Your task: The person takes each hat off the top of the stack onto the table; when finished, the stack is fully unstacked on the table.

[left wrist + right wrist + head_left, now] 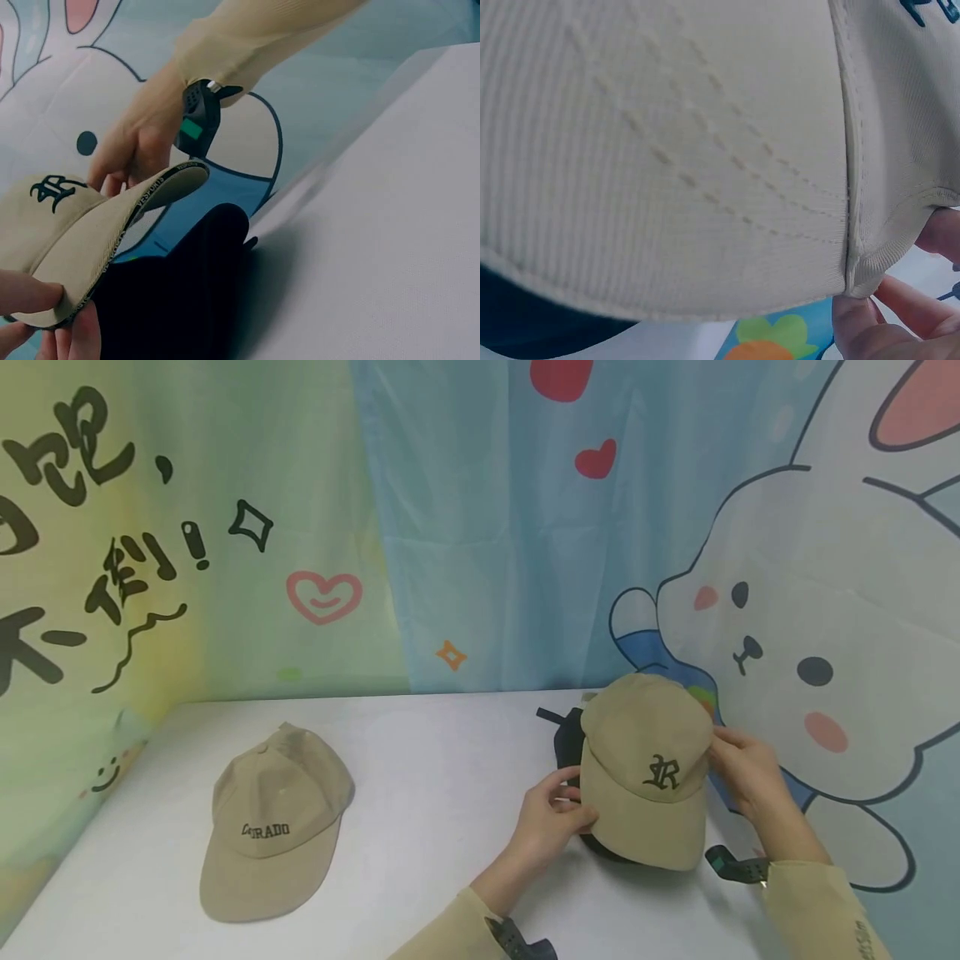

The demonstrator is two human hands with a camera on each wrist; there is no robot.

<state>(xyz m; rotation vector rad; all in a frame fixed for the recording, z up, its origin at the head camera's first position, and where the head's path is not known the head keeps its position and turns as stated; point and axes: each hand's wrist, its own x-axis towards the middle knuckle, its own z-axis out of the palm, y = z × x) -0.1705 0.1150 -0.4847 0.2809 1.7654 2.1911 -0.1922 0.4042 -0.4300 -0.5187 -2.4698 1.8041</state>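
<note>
Both hands hold a tan baseball cap (pixel 637 718) with a dark "R"-like emblem, its brim toward me. My left hand (pixel 546 822) pinches the brim's left edge between thumb and fingers, as the left wrist view shows closely. At the opposite side, my right hand (pixel 750 772) pinches the lower edge of the crown near the brim, seen in the right wrist view beside the stitched brim (pixel 705 150). Behind and under this cap is a black cap (pixel 180 300), mostly hidden in the head view, with its strap (pixel 550 716) sticking out to the left.
Another tan baseball cap (pixel 277 802) with dark lettering lies on the left of the white table (pixel 435 793), brim toward me. A printed curtain (pixel 465 527) with a cartoon rabbit hangs along the table's back and right side.
</note>
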